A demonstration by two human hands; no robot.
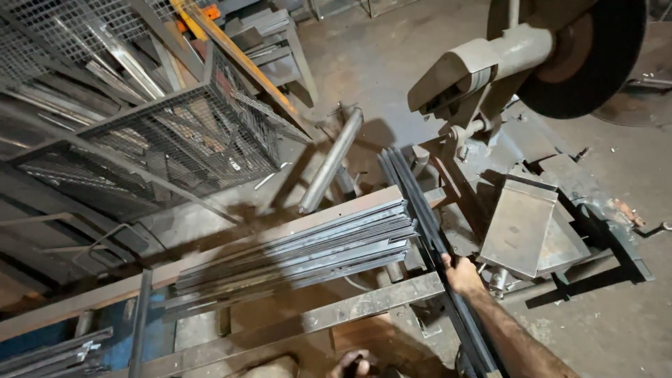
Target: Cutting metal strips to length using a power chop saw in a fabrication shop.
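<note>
At the far left a wire mesh cage [189,136] holds long metal offcuts, and beside it a round steel roller [332,159] slants down toward the work stand. In front of that, a stack of flat steel strips [294,252] lies across an angle-iron rack [371,304], their cut ends lined up near the middle of the view. At the bottom edge the left hand [353,364] is only partly in view, low and close to the body; whether its fingers are spread or closed on something cannot be told. Further right, the right hand [462,274] is closed around a bundle of long dark bars [420,210], which runs from the bottom edge up toward the chop saw [490,77], its far end lying near the saw's base, just beside the strip stack. The big dark cutting disc [595,63] hangs raised above the vise plate [521,227]. The bars are held by one hand only, so the bundle looks liable to fan apart or slide sideways. The loose strip ends sit close enough to snag it, and sharp cut edges could nick bare skin.
</note>
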